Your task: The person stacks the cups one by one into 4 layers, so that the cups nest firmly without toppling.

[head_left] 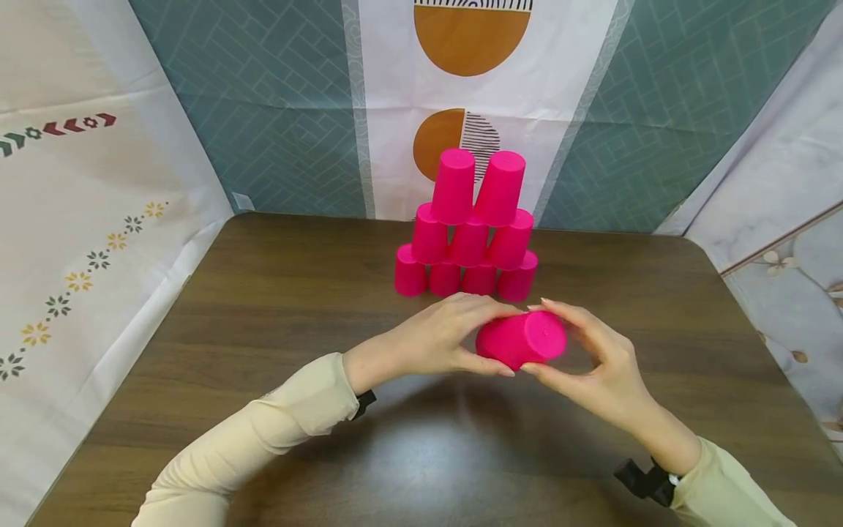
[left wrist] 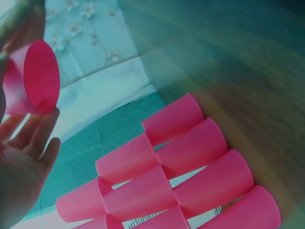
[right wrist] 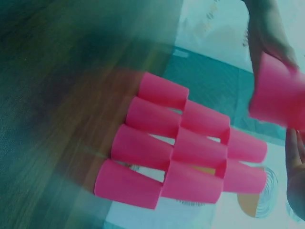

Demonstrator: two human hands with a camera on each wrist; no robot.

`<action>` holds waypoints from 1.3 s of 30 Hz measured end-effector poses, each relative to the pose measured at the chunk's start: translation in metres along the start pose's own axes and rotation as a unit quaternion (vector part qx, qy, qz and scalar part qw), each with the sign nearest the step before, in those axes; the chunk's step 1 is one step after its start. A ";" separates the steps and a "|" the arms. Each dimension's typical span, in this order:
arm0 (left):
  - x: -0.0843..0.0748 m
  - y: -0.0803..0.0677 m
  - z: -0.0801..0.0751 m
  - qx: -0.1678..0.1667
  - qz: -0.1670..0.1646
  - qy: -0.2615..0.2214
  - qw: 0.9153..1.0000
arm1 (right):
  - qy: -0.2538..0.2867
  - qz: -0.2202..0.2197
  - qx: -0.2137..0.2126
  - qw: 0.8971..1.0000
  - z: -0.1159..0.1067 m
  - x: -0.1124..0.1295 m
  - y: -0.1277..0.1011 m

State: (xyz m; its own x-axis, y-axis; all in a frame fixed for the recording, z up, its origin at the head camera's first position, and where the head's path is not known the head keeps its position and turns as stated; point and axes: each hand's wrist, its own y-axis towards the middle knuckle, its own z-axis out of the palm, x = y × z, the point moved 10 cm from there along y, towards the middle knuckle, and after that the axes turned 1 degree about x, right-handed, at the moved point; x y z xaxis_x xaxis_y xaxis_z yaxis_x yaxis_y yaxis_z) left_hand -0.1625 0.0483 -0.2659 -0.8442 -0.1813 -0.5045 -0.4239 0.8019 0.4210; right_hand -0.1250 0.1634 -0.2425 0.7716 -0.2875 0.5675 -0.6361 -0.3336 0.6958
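A bright pink plastic cup (head_left: pixel 522 339) lies on its side in the air between both hands, a little above the dark wood-grain surface (head_left: pixel 263 315) and just in front of the pyramid of pink plastic cups (head_left: pixel 466 230). Its long axis runs roughly left to right, tilted slightly, with the closed base facing the right hand and the open mouth toward the left; the left wrist view looks straight into that mouth (left wrist: pixel 40 76).

The left hand (head_left: pixel 437 337) has its fingers arched over the top of the cup and its thumb under it, a curled grip on the mouth end. The right hand (head_left: pixel 593 362) cradles the base end, fingers curved behind it and thumb reaching beneath, so its grip is half closed around the cup too. Both hands are equally near; neither has let go.

Behind the held cup, the pyramid stands with 4 upturned cups in the bottom row, 3 above them and 2 on top, the top spot bare. Behind the pyramid hangs a teal patterned backdrop with a white panel bearing orange half-circles (head_left: pixel 470 40). Cream sleeves (head_left: pixel 276 428) cover both forearms.
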 end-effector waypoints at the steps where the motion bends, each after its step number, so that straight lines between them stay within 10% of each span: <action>1: 0.002 -0.001 -0.003 -0.006 -0.011 -0.019 1.000 | 0.008 0.018 0.004 1.000 0.001 -0.004 0.000; 15: 0.024 0.024 -0.075 -0.103 -0.108 -0.090 0.985 | 0.143 0.154 -0.055 0.976 -0.009 -0.035 0.073; 31: 0.052 0.066 -0.149 -0.168 -0.179 -0.117 0.962 | 0.000 0.235 0.092 0.968 -0.021 -0.060 0.163; 39: 0.078 0.083 -0.165 -0.159 -0.219 -0.029 0.962 | -0.082 0.245 0.142 0.956 -0.016 -0.072 0.195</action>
State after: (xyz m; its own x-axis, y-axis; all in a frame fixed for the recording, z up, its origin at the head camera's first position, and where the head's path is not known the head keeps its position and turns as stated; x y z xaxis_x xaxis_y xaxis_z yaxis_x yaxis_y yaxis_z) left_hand -0.3178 0.0069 -0.1455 -0.5462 -0.4230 -0.7230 -0.8213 0.4402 0.3629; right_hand -0.3049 0.1337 -0.1402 0.3832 -0.6006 0.7018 -0.9156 -0.3472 0.2029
